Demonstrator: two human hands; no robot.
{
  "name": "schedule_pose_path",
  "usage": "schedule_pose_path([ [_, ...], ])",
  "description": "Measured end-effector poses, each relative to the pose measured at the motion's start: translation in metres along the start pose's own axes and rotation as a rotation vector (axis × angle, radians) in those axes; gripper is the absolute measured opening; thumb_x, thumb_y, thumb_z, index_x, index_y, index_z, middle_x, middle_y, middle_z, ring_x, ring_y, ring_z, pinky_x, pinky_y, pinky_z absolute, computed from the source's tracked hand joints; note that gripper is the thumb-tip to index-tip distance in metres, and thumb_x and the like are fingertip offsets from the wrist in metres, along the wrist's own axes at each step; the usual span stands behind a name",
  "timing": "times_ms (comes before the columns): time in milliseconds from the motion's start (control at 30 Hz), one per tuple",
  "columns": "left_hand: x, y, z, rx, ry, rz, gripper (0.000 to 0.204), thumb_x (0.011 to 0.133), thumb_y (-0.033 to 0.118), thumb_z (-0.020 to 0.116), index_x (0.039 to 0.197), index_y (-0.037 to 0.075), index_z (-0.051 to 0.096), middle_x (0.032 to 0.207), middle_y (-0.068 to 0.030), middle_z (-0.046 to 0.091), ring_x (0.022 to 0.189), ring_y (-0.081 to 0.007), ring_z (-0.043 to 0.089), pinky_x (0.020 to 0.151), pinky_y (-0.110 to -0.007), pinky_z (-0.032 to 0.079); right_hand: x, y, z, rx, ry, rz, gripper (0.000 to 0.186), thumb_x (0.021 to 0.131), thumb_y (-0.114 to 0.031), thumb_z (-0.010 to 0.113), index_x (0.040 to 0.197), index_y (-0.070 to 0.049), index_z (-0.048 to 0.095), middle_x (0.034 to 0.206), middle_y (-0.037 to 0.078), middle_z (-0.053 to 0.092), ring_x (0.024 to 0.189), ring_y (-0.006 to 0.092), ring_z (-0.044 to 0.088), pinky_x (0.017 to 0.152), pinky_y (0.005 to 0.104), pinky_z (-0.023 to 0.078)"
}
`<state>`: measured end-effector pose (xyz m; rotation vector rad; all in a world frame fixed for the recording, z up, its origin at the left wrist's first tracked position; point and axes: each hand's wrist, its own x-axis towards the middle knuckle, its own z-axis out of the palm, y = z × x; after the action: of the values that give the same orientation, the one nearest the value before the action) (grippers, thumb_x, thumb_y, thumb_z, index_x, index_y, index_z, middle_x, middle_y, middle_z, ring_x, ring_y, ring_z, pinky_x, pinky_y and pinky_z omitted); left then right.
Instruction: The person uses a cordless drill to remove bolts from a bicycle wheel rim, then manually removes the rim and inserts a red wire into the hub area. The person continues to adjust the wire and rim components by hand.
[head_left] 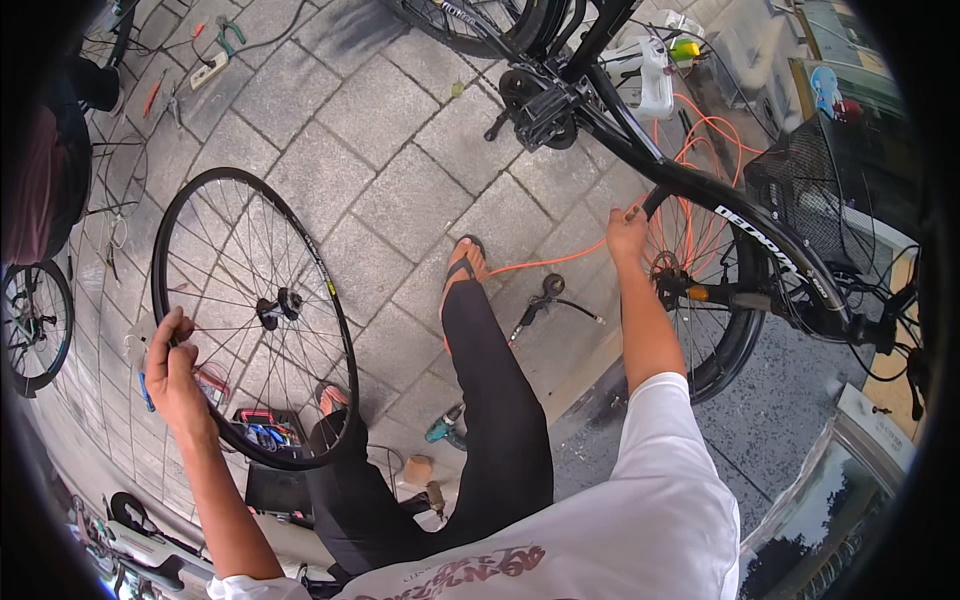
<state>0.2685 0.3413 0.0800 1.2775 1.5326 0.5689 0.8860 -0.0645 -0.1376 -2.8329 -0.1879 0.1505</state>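
On the left, a bare black bicycle wheel (pixel 345 345) with thin spokes and a dark hub stands tilted, without a tyre. My left hand (pixel 175 375) is closed on its near left rim, fingers curled. My right hand (pixel 628 235) is stretched out to the right, its fingers closed by the dark edge of the black bicycle's front wheel (pixel 738 355). Whatever lies in those fingers is too small and dark to name. Above that wheel the black bicycle's frame (pixel 690 185) slants across. An orange hose (pixel 550 261) passes just behind my right hand into loose coils.
An inflator gun (pixel 552 287) lies on the paving beside my foot. Near my legs are a teal power drill (pixel 442 428) and a red-edged tool case (pixel 270 416). Pliers (pixel 230 35) and a power strip (pixel 209 72) lie far left. Another person (pixel 60 150) is at the left edge.
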Motion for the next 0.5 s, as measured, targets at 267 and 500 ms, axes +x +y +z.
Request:
schedule_pose_path([
  [267,-0.015,0.001,-0.030,0.032,0.178,-0.159,0.048,0.109,0.016,0.044,0.155,0.002,0.051,0.142,-0.0140,0.067,0.139,-0.0275,0.059,0.117,-0.046,0.042,0.222,-0.029,0.018,0.320,0.404,-0.210,0.072,0.098,-0.041,0.075,0.144,0.009,0.054,0.127,0.027,0.067,0.112,0.0329,0.069,0.100,0.0441,0.053],
  [500,-0.016,0.006,-0.024,0.103,0.163,-0.129,0.047,0.110,0.019,0.041,0.152,0.000,0.051,0.144,-0.0182,0.064,0.141,-0.0298,0.056,0.120,-0.049,0.041,0.288,-0.063,0.008,0.421,0.258,-0.198,0.075,0.097,-0.040,0.074,0.149,0.010,0.053,0.143,0.026,0.065,0.126,0.0326,0.066,0.108,0.0404,0.049],
])
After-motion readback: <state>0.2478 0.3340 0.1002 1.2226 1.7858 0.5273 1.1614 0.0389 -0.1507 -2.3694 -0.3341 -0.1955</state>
